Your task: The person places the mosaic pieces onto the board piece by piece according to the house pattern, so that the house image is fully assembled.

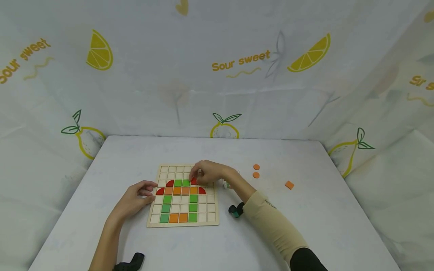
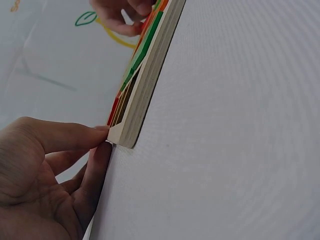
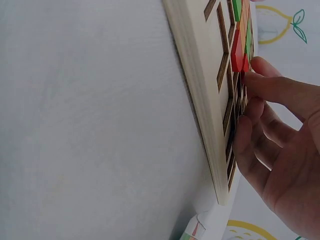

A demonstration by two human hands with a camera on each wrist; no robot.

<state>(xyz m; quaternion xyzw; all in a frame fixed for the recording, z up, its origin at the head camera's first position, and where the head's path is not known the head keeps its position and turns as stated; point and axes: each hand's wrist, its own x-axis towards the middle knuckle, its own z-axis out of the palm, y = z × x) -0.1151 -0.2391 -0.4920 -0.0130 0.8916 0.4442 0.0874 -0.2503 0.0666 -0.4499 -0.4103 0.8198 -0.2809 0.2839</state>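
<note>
A square wooden grid board (image 1: 202, 217) lies on the table, with green, orange and red pieces in part of its cells. My left hand (image 1: 135, 199) pinches the board's left edge; in the left wrist view, one fingertip lies on top of the corner and another beneath it. Over the board's upper right part, my right hand (image 1: 209, 171) reaches in with curled fingers, pinching a red quarter-circle piece (image 1: 194, 181) at its cell beside a green square (image 1: 186, 183). Just below is another red quarter-circle piece (image 1: 202, 191). The right fingers partly cover the pinched piece.
To the right of the board lie two orange discs (image 1: 256, 175) and an orange square (image 1: 289, 184). A small white box (image 1: 226, 184) with coloured print is partly hidden by the right forearm. A lemon-printed cloth (image 1: 162, 75) hangs behind the white table (image 1: 264, 233).
</note>
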